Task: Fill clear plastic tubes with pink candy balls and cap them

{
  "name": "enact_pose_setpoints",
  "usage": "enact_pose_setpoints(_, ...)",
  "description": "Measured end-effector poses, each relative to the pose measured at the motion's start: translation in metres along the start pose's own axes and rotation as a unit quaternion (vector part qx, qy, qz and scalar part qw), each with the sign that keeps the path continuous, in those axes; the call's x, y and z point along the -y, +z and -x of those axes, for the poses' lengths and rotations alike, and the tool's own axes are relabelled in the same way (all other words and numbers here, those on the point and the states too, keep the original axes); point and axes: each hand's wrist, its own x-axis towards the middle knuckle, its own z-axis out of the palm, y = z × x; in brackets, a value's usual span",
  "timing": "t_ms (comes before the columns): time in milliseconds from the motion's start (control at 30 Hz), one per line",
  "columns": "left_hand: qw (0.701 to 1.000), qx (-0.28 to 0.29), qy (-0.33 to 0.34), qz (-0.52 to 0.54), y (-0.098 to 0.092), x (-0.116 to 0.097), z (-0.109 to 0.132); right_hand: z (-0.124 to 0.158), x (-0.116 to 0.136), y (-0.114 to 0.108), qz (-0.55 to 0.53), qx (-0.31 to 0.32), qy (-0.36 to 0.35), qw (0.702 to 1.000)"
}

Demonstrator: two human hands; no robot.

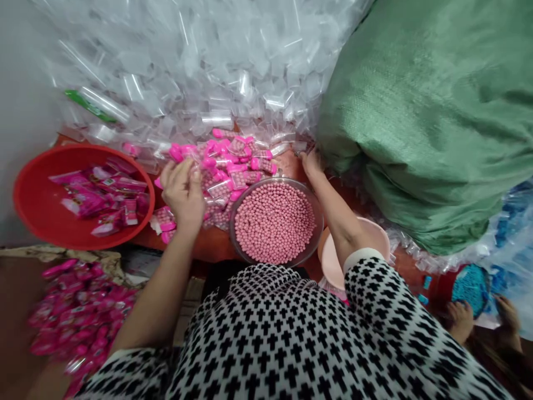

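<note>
Shirt point(275, 328), pink-capped bottles point(220, 189), illegibly printed packets point(89, 194)

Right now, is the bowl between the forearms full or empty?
It looks full: pink beads spread almost edge to edge across the bowl; depth is hidden.

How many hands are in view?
4: the wearer's left hand over pink-capped containers, right hand beside the green sack, plus a co-worker's hand and another hand by blue pieces, lower right.
</note>
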Motion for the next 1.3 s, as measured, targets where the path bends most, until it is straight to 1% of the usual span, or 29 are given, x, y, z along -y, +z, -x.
enact_pose_setpoints(33, 1.0, 0.006, 0.009, -0.012, -0.002, 0.003, 0.0, -0.006, 0.0, 0.005, 0.003, -0.002, 0.005, 1.0)
enact_pose_setpoints(100, 0.999, 0.024, 0.022, -0.013, -0.004, 0.0, 0.005, -0.009, -0.006, 0.009, -0.001, 0.0, 0.012, 1.0)
enact_pose_setpoints(167, 0.998, 0.045, 0.035, 0.003, -0.004, -0.011, 0.017, -0.003, -0.018, 0.004, -0.019, 0.008, 0.008, 1.0)
enact_pose_setpoints(200, 0.997, 0.06, 0.04, 0.017, -0.003, -0.018, 0.024, 0.005, -0.025, -0.002, -0.035, 0.006, -0.009, 0.999)
enact_pose_setpoints(267, 0.993, 0.091, 0.043, 0.054, 0.001, -0.031, 0.04, 0.03, -0.043, -0.017, -0.071, -0.011, -0.084, 0.994)
enact_pose_setpoints(333, 0.987, 0.129, 0.036, 0.086, 0.006, -0.042, 0.057, 0.066, -0.058, -0.032, -0.085, -0.026, -0.197, 0.976)
enact_pose_setpoints(367, 0.984, 0.148, 0.031, 0.094, 0.008, -0.046, 0.065, 0.086, -0.064, -0.036, -0.069, -0.01, -0.255, 0.964)
enact_pose_setpoints(400, 0.981, 0.167, 0.027, 0.096, 0.01, -0.049, 0.073, 0.106, -0.068, -0.038, -0.042, 0.021, -0.304, 0.952)
enact_pose_setpoints(433, 0.978, 0.183, 0.024, 0.096, 0.012, -0.052, 0.081, 0.124, -0.07, -0.036, -0.003, 0.056, -0.338, 0.94)
enact_pose_setpoints(467, 0.975, 0.2, 0.024, 0.096, 0.012, -0.055, 0.088, 0.141, -0.07, -0.031, 0.04, 0.092, -0.355, 0.929)
enact_pose_setpoints(533, 0.97, 0.221, 0.033, 0.098, 0.01, -0.059, 0.099, 0.166, -0.065, -0.012, 0.11, 0.156, -0.362, 0.913)
enact_pose_setpoints(567, 0.968, 0.226, 0.039, 0.099, 0.007, -0.06, 0.104, 0.174, -0.061, 0.0, 0.122, 0.183, -0.36, 0.906)
enact_pose_setpoints(600, 0.967, 0.229, 0.043, 0.098, 0.003, -0.061, 0.109, 0.181, -0.057, 0.013, 0.108, 0.209, -0.359, 0.903)
enact_pose_setpoints(700, 0.969, 0.233, 0.037, 0.073, -0.008, -0.057, 0.121, 0.193, -0.047, 0.044, -0.01, 0.261, -0.33, 0.907)
enact_pose_setpoints(800, 0.969, 0.239, 0.009, 0.055, -0.012, -0.047, 0.132, 0.203, -0.049, 0.059, -0.101, 0.264, -0.298, 0.912)
enact_pose_setpoints(833, 0.967, 0.247, -0.002, 0.057, -0.01, -0.044, 0.136, 0.206, -0.051, 0.059, -0.154, 0.259, -0.285, 0.91)
enact_pose_setpoints(867, 0.964, 0.259, -0.013, 0.062, -0.007, -0.043, 0.139, 0.209, -0.054, 0.059, -0.228, 0.256, -0.264, 0.902)
enact_pose_setpoints(900, 0.959, 0.274, -0.024, 0.07, -0.002, -0.042, 0.143, 0.213, -0.056, 0.057, -0.31, 0.254, -0.239, 0.885)
enact_pose_setpoints(967, 0.946, 0.307, -0.047, 0.094, 0.009, -0.046, 0.148, 0.221, -0.061, 0.051, -0.44, 0.26, -0.195, 0.837)
enact_pose_setpoints(1000, 0.939, 0.321, -0.055, 0.109, 0.014, -0.05, 0.149, 0.225, -0.062, 0.047, -0.471, 0.265, -0.187, 0.82)
enact_pose_setpoints(1033, 0.934, 0.331, -0.062, 0.123, 0.018, -0.054, 0.15, 0.23, -0.064, 0.043, -0.487, 0.267, -0.184, 0.811)
enact_pose_setpoints(1067, 0.929, 0.338, -0.069, 0.135, 0.022, -0.059, 0.151, 0.234, -0.065, 0.038, -0.493, 0.262, -0.184, 0.809)
enact_pose_setpoints(1100, 0.925, 0.342, -0.077, 0.144, 0.025, -0.064, 0.151, 0.238, -0.067, 0.033, -0.492, 0.25, -0.186, 0.813)
enact_pose_setpoints(1167, 0.921, 0.346, -0.095, 0.15, 0.027, -0.072, 0.151, 0.244, -0.072, 0.022, -0.476, 0.21, -0.205, 0.829)
enact_pose_setpoints(1233, 0.916, 0.356, -0.102, 0.154, 0.028, -0.076, 0.149, 0.248, -0.078, 0.009, -0.443, 0.171, -0.249, 0.844)
enact_pose_setpoints(1300, 0.905, 0.379, -0.091, 0.172, 0.028, -0.076, 0.147, 0.25, -0.085, -0.004, -0.399, 0.141, -0.312, 0.851)
